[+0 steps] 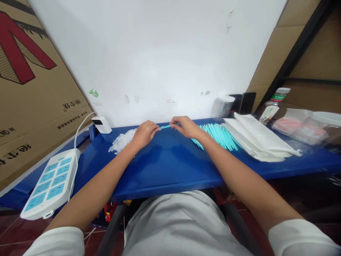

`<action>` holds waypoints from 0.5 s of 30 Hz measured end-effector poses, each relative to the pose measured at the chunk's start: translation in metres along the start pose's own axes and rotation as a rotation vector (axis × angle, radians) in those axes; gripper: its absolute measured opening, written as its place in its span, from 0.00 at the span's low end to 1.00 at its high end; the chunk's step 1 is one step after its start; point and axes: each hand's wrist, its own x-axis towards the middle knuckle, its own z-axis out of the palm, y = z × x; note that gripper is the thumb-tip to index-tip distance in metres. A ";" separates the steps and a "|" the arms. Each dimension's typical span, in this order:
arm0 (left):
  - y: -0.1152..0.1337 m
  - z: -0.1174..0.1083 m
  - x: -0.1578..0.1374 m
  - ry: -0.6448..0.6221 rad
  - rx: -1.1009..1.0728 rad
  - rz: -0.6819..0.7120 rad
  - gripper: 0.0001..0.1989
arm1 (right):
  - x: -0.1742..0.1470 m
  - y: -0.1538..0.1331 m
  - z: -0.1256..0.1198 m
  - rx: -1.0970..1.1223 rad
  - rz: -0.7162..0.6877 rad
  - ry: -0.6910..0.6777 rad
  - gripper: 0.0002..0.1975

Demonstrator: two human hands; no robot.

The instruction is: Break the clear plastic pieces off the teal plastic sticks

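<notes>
A thin teal stick [166,127] spans the gap between my two hands, above the back part of the blue table [170,163]. My left hand [144,134] pinches its left end between thumb and fingers; whether a clear piece is also in that pinch I cannot tell. On the other end, my right hand [185,126] is closed with its fingertips. A heap of small translucent white pieces [121,141] lies beside my left hand. Many loose teal sticks [220,134] are spread in a pile to the right, partly hidden behind my right forearm.
White flat bags [263,138] lie right of the teal pile. Behind them are a clear jar [223,106], dark phone-like slabs [247,103] and a bottle [273,105]. A power strip [52,183] and a small white device [102,125] are at left. A white wall closes the back.
</notes>
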 end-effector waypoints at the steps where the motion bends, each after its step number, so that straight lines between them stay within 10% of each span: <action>1: 0.001 -0.001 0.002 -0.010 0.015 -0.003 0.19 | 0.000 -0.002 -0.002 -0.039 0.005 -0.016 0.08; 15: -0.051 -0.030 -0.015 -0.245 0.420 -0.301 0.19 | -0.015 -0.003 -0.047 -0.706 0.635 -0.147 0.16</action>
